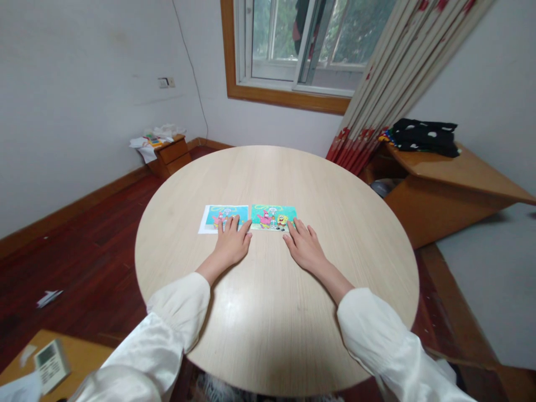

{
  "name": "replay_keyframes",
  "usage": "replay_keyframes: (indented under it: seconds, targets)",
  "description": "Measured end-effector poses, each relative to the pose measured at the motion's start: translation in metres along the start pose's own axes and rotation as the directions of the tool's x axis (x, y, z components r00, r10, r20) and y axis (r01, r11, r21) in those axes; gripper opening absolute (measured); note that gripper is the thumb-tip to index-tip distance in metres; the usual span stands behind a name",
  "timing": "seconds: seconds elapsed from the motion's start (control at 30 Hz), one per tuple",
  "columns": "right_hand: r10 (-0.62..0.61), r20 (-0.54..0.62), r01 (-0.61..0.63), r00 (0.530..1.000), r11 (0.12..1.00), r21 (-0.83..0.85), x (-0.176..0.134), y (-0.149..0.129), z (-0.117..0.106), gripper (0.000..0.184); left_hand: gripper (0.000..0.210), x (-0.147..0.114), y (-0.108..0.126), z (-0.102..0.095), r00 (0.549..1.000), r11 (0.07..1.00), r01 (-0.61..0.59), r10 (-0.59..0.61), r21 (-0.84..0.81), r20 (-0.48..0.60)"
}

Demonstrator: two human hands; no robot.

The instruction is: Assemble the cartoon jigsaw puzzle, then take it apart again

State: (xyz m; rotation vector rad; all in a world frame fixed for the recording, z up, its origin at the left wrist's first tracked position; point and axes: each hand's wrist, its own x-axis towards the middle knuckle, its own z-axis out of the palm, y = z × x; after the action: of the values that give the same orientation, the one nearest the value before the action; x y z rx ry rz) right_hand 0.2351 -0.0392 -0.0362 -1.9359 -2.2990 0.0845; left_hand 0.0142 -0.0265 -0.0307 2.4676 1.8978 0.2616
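Observation:
Two cartoon pictures lie side by side on a round pale wooden table [268,312]. The left picture [213,215] has a white margin and a blue scene with a pink starfish figure, partly covered by my left hand [231,241]. That hand lies open, fingers spread over the picture's lower right part. The right picture [263,211] is green-blue and shows a pink starfish, a pale figure and a yellow sponge figure. My right hand [304,244] rests open, its fingertips at the lower right corner of this picture. Neither hand grips anything.
A small wooden cabinet [173,153] with papers on it stands at the far left. At the right, a tilted wooden desk [456,178] carries dark folded cloth [425,137]. A calculator-like device [52,365] lies on a wooden surface at the lower left.

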Motion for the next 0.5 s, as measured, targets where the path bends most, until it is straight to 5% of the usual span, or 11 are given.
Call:
replay_keyframes:
  seconds: [0.5]
  targets:
    - [0.02,-0.071,-0.016,0.997,0.999,0.045,0.009,0.002,0.006,0.055,0.051,0.023,0.007,0.004,0.994,1.0,0.014,-0.015,-0.015,-0.106]
